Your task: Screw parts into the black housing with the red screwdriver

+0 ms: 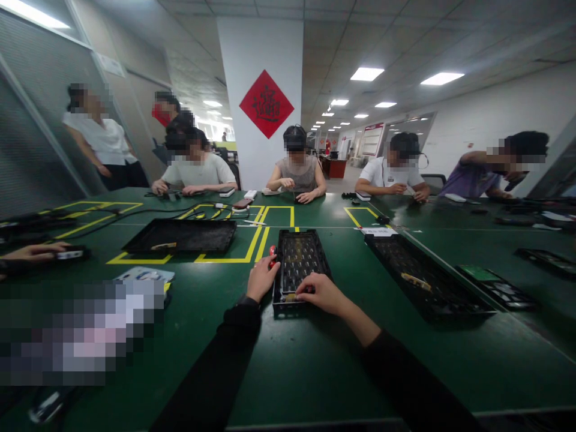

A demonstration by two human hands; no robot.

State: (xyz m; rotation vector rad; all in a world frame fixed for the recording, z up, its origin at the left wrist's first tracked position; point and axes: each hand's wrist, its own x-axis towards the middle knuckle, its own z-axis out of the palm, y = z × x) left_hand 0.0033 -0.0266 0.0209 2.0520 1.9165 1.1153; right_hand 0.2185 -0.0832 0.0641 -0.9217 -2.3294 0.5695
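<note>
In front of me a black tray (327, 264) lies on the green table, with rows of small light pins or slots inside. My left hand (262, 281) is at its left wall, fingers curled around a small red object (272, 249) whose rounded ends show by the fingertips. Over the near end of the tray, my right hand (321, 293) is closed in a pinch. What it pinches is too small and covered to make out. A yellowish-brown piece (289, 297) lies in the tray's near end, just left of the right fingertips.
To the left is a wide black tray (139, 237) with a small tan piece inside. On the right, a long black tray (418, 303) holds a yellowish part (416, 282). Beyond it lies a green circuit board (479, 273). Another person's hand (33, 251) is at far left; several people sit opposite.
</note>
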